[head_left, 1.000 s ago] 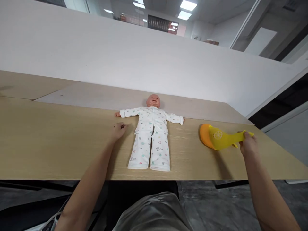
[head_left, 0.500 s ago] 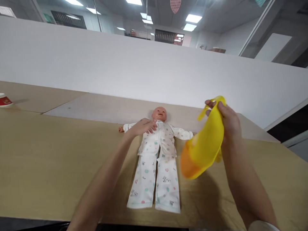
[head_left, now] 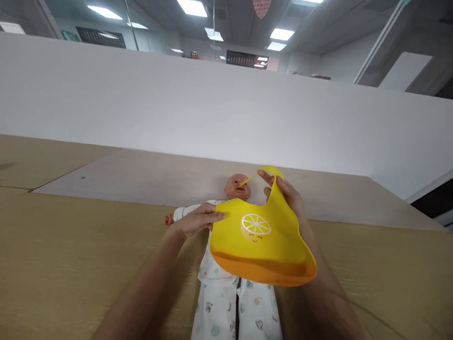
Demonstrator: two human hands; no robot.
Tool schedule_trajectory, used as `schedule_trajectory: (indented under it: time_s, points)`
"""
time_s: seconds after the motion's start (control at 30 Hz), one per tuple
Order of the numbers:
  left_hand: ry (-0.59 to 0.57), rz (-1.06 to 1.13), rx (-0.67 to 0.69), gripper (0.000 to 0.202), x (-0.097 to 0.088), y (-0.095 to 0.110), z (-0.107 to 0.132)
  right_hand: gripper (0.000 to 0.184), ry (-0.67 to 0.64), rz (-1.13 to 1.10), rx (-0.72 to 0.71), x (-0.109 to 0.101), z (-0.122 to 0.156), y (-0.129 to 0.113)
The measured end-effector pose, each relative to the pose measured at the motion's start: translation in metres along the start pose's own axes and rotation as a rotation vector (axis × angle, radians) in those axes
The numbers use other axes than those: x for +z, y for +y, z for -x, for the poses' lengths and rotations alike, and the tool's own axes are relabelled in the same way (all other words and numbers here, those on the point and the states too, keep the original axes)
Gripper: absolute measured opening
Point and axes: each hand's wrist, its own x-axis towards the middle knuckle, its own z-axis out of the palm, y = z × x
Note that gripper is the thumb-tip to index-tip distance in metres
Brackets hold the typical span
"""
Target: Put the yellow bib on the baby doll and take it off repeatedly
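A baby doll in white printed pyjamas lies on its back on the wooden table. A yellow silicone bib with a lemon face and an orange crumb pocket hangs in the air above the doll's chest. My right hand pinches the bib's neck strap at the top right, just beside the doll's head. My left hand has its fingers stretched out, touching the bib's left edge over the doll's shoulder. The bib hides most of the doll's torso.
A white partition wall runs along the far side of the table. A lighter board lies under the doll's head. Ceiling lights and glass panels show above the wall.
My right hand has swung the bib from the right side to over the doll's chest, its front now facing me. My left hand moved to the bib's left edge. The view came closer.
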Motion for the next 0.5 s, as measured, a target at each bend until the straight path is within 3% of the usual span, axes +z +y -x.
schedule_trajectory:
  time_s: [0.17,0.37,0.5]
  points:
    - [0.099,0.046,-0.050,0.041,0.000,0.001,-0.023,0.052,0.107,0.034,0.097,-0.020,-0.032,0.027]
    - [0.218,-0.023,-0.001,0.046,-0.017,0.001,-0.030,0.047,0.261,0.084,-0.026,-0.047,-0.062,0.043]
    - [0.306,-0.071,0.071,0.048,-0.028,0.004,-0.031,0.061,0.326,0.154,-0.134,-0.065,-0.072,0.052]
